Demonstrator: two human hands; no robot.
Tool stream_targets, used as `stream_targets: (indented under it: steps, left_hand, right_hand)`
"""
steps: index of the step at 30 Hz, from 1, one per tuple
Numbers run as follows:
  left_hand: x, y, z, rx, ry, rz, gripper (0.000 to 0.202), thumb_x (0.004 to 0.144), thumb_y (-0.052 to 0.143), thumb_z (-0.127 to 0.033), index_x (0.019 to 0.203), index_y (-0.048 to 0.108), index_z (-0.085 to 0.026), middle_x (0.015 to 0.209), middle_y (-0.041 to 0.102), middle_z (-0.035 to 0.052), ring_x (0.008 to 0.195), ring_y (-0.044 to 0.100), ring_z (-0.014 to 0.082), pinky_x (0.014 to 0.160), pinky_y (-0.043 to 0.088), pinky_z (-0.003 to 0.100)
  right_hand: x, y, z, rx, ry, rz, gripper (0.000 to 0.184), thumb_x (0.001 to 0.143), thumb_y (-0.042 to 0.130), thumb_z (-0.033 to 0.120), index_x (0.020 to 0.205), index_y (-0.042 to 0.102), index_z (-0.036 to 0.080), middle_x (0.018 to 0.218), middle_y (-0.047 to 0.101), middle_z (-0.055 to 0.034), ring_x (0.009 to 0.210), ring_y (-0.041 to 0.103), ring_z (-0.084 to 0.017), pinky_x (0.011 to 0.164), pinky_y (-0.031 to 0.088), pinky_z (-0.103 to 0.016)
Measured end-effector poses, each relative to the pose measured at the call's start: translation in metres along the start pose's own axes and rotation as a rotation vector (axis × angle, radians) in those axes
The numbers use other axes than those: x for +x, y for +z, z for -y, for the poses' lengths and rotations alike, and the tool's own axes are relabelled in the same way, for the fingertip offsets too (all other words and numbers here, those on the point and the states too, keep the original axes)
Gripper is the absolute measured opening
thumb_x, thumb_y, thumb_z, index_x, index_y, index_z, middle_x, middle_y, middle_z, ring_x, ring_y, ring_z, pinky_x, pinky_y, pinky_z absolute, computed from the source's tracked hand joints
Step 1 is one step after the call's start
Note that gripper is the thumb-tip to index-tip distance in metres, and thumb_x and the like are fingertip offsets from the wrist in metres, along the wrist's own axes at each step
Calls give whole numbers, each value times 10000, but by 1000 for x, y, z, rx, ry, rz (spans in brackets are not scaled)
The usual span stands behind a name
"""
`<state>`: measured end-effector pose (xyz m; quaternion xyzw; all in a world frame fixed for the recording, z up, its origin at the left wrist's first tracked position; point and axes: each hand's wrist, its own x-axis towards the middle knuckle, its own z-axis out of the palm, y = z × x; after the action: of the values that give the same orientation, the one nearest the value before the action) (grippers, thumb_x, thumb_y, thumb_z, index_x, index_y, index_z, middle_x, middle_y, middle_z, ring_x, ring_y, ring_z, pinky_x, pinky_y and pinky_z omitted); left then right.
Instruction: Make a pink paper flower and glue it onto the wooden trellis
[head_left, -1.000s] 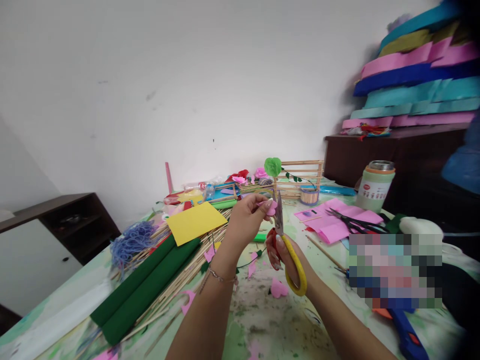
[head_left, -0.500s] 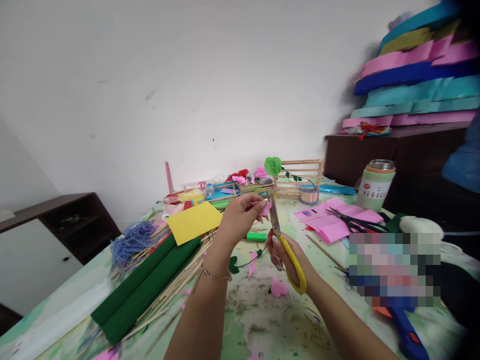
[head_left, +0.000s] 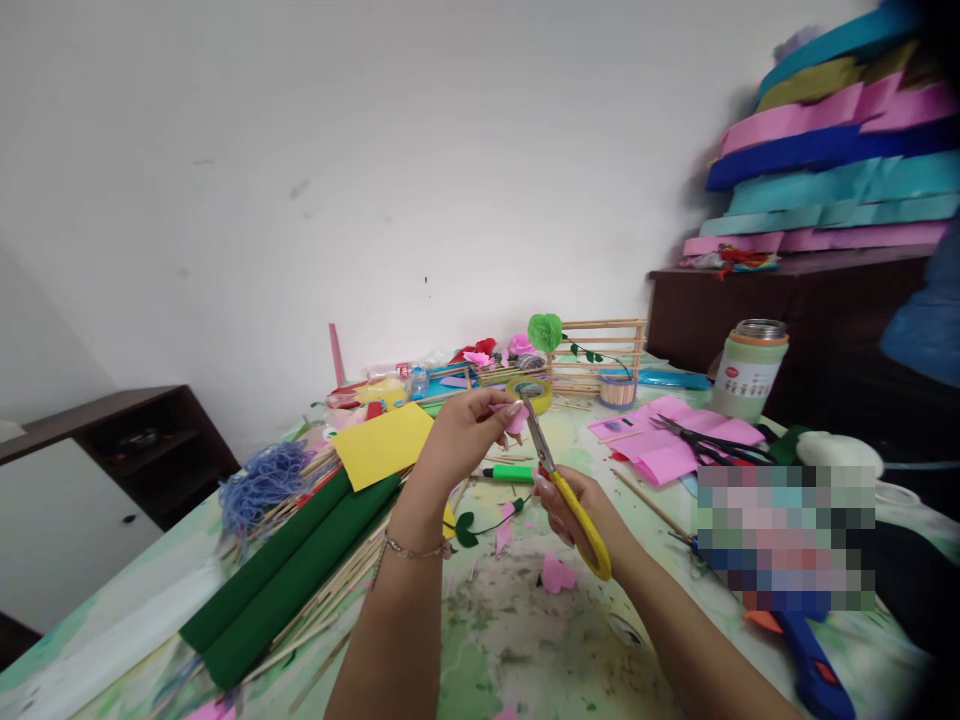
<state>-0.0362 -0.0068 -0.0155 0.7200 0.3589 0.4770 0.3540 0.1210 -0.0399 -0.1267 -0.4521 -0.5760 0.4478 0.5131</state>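
Note:
My left hand (head_left: 461, 440) is raised above the table and pinches a small pink paper piece (head_left: 516, 418) between fingers and thumb. My right hand (head_left: 574, 505) grips yellow-handled scissors (head_left: 581, 515); their metal blades (head_left: 536, 435) point up and left, with the tips at the pink piece. Cut pink scraps (head_left: 556, 575) lie on the table below the hands. A green marker (head_left: 510, 473) lies just behind my hands.
Green felt rolls (head_left: 289, 575), wooden sticks (head_left: 341, 585), a yellow sheet (head_left: 382, 443) and blue yarn (head_left: 262, 480) lie at left. Pink paper with black scissors (head_left: 709, 443), a flask (head_left: 748, 372) and a blue glue gun (head_left: 814, 665) are at right. Paper flowers (head_left: 545, 332) stand at the back.
Both hands have drifted slightly left and down. The scissor blades have tilted further left, toward the pink piece in my left hand.

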Motion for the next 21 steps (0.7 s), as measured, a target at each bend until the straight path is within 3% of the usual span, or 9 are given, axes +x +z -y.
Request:
stream_targets:
  steps: [4, 8, 10, 12, 15, 21]
  left_hand:
    - [-1, -10, -1, -4, -47, -93, 195, 753, 701, -359, 788, 690, -167, 645, 660, 14, 532, 579, 111, 525, 475, 231]
    - [0, -23, 4, 4, -26, -234, 231, 750, 708, -391, 795, 683, -166, 649, 666, 18, 576, 611, 126, 549, 468, 229]
    - [1, -28, 7, -13, -7, -288, 257, 738, 718, -406, 807, 683, -161, 650, 671, 21, 591, 612, 130, 548, 461, 228]
    - [1, -32, 9, -31, 17, -325, 276, 735, 722, -410, 830, 688, -153, 659, 677, 25, 609, 608, 133, 559, 460, 231]
    - [0, -37, 10, -29, 31, -367, 261, 743, 716, -385, 857, 695, -151, 675, 683, 26, 627, 603, 133, 582, 463, 237]
    - [-2, -46, 9, 26, 59, -407, 159, 760, 689, -283, 864, 691, -163, 745, 691, 25, 643, 589, 118, 609, 464, 245]
  right_hand:
    - [7, -8, -3, -170, 83, -124, 425, 755, 601, 606, 621, 426, 243, 412, 352, 81, 339, 336, -105, 381, 261, -254]
    - [20, -25, -15, -430, 130, -337, 284, 718, 675, 405, 596, 499, 218, 546, 526, -5, 505, 494, -167, 477, 306, -278]
    - [25, -33, -22, -546, 132, -382, 162, 713, 665, 311, 654, 559, 204, 621, 584, -34, 602, 563, -206, 534, 355, -297]
    - [28, -39, -29, -649, 126, -387, 68, 730, 647, 246, 756, 615, 192, 709, 635, -55, 716, 623, -237, 612, 418, -316]
    - [29, -45, -38, -809, 139, -383, 109, 792, 626, 192, 891, 650, 153, 890, 677, -111, 900, 646, -255, 765, 475, -352]
    - [37, -47, -49, -1066, 257, -324, 266, 921, 596, 322, 1127, 615, 155, 1158, 635, -87, 1001, 629, -205, 875, 522, -419]
